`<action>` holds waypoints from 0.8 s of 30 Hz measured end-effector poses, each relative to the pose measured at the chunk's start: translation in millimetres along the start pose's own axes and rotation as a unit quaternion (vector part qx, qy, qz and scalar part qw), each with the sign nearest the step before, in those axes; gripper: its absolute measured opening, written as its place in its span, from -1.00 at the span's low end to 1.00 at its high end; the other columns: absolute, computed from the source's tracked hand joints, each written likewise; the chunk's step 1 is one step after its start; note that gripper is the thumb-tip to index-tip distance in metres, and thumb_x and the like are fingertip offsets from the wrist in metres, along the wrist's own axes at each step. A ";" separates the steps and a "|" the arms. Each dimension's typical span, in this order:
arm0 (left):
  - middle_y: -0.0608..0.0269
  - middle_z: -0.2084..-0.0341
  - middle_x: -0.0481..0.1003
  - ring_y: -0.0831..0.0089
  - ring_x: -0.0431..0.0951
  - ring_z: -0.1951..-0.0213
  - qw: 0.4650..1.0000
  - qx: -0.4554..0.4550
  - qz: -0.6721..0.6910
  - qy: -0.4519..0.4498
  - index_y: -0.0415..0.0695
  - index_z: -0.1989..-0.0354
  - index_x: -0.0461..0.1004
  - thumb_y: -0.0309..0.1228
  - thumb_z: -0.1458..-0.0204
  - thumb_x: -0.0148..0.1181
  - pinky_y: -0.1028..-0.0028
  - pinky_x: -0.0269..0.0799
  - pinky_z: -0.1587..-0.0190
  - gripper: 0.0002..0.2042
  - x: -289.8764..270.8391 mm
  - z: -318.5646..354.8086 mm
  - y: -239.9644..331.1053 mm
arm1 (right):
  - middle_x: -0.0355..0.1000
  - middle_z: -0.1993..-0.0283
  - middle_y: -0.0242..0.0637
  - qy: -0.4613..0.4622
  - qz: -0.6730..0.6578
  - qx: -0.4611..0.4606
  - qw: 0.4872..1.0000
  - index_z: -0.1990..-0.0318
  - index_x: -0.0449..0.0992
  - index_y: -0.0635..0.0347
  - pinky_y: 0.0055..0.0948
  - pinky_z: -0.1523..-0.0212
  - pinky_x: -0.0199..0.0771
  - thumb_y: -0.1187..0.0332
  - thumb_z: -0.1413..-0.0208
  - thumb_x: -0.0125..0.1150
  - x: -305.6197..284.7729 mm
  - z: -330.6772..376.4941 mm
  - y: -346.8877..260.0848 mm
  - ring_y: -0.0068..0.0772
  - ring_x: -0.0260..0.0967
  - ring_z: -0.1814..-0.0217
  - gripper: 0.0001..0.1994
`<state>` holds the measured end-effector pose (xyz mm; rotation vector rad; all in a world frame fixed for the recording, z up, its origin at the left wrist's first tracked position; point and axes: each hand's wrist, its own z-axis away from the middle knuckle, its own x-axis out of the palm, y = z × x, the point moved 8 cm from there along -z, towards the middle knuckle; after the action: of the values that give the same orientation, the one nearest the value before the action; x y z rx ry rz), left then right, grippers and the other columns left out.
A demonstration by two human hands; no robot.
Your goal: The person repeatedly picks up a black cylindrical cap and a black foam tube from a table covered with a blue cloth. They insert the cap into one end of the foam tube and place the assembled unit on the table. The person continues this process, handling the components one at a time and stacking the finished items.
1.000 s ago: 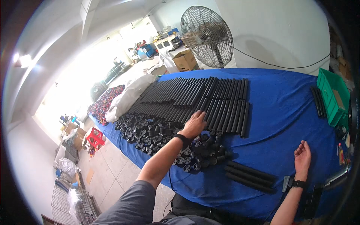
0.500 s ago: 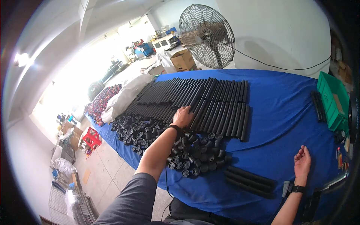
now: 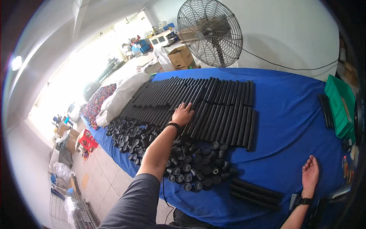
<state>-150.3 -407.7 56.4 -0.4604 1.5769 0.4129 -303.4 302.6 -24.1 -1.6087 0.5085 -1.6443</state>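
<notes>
My left hand [image 3: 182, 114] lies flat over the rows of black tubes [image 3: 225, 122], its fingers spread and pointing away from me. It touches the tubes near the middle of the layout, where the nearer row meets the farther one. Just in front of my left wrist is a heap of black round caps [image 3: 187, 168]. My right hand [image 3: 310, 172] rests at the lower right on the blue cloth [image 3: 282, 152], palm up, fingers loosely bent and holding nothing. Between the heap and my right hand, several loose black tubes [image 3: 255, 194] lie side by side.
A green plastic bin [image 3: 339, 105] stands at the right edge beside more black tubes [image 3: 326, 110]. Behind the table is a large fan [image 3: 209, 32]. A white sack [image 3: 122, 97] and a pile of small multicoloured pieces [image 3: 97, 105] occupy the far left. A red stool [image 3: 88, 141] is on the floor.
My left hand has slid slightly left and away over the tubes, and its fingers are now spread flatter. My right hand keeps its place on the cloth. The whole view has shifted a little.
</notes>
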 end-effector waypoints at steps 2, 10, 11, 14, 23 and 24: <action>-0.15 -0.43 0.11 -0.08 0.17 -0.42 1.000 0.007 0.011 0.014 0.02 -0.49 0.11 0.01 -0.34 -0.13 0.10 0.16 -0.41 -0.39 -5.4 6.4 1.9 | 0.46 0.28 -0.47 -0.005 0.002 0.001 1.000 0.02 0.54 0.16 -0.55 0.31 0.43 0.23 -0.36 0.15 -1.3 -0.4 0.4 -0.61 0.39 0.32 -0.78; -0.07 -0.25 0.33 -0.04 0.39 -0.26 0.999 0.009 0.006 0.052 0.00 -0.36 0.30 -0.05 -0.25 0.01 0.04 0.38 -0.25 -0.46 -27.3 60.1 -0.9 | 0.49 0.26 -0.47 -0.023 0.002 -0.002 1.000 0.02 0.55 0.14 -0.55 0.28 0.45 0.21 -0.36 0.16 -7.3 -5.1 6.1 -0.62 0.40 0.32 -0.77; -0.07 -0.33 0.27 -0.05 0.37 -0.29 1.000 0.004 0.018 0.013 0.02 -0.39 0.28 -0.04 -0.26 0.02 0.04 0.38 -0.27 -0.45 -36.3 68.6 10.8 | 0.49 0.26 -0.47 -0.017 0.003 -0.008 1.000 0.02 0.55 0.14 -0.56 0.28 0.45 0.21 -0.36 0.16 -11.1 -5.0 2.6 -0.62 0.40 0.32 -0.77; 0.01 -0.32 0.33 -0.04 0.43 -0.24 1.000 0.001 0.013 -0.019 0.05 -0.39 0.31 -0.02 -0.24 0.09 0.05 0.41 -0.24 -0.43 -46.1 91.0 7.3 | 0.49 0.27 -0.48 -0.012 -0.001 -0.004 1.000 0.02 0.55 0.13 -0.56 0.28 0.45 0.21 -0.36 0.17 -13.4 -8.4 5.3 -0.63 0.40 0.32 -0.77; 0.03 -0.16 0.51 0.07 0.50 -0.18 0.998 0.042 0.014 -0.033 -0.02 -0.25 0.50 0.00 -0.15 0.22 0.13 0.43 -0.21 -0.45 -54.7 129.0 -5.7 | 0.50 0.25 -0.50 -0.033 0.007 -0.010 0.999 0.02 0.57 0.12 -0.53 0.25 0.44 0.19 -0.34 0.20 -14.4 -11.0 6.9 -0.64 0.40 0.28 -0.76; 0.02 -0.13 0.53 0.06 0.53 -0.15 0.999 0.034 0.038 -0.018 -0.04 -0.23 0.52 -0.01 -0.15 0.23 0.14 0.44 -0.20 -0.47 -56.5 128.0 -12.4 | 0.50 0.25 -0.50 -0.027 0.008 -0.005 1.000 0.02 0.57 0.12 -0.53 0.25 0.44 0.19 -0.33 0.20 -16.0 -11.5 6.1 -0.63 0.40 0.28 -0.76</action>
<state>-32.7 -348.7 105.8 -0.3388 1.5730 0.4218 -314.5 308.1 -40.7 -1.6471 0.5005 -1.5851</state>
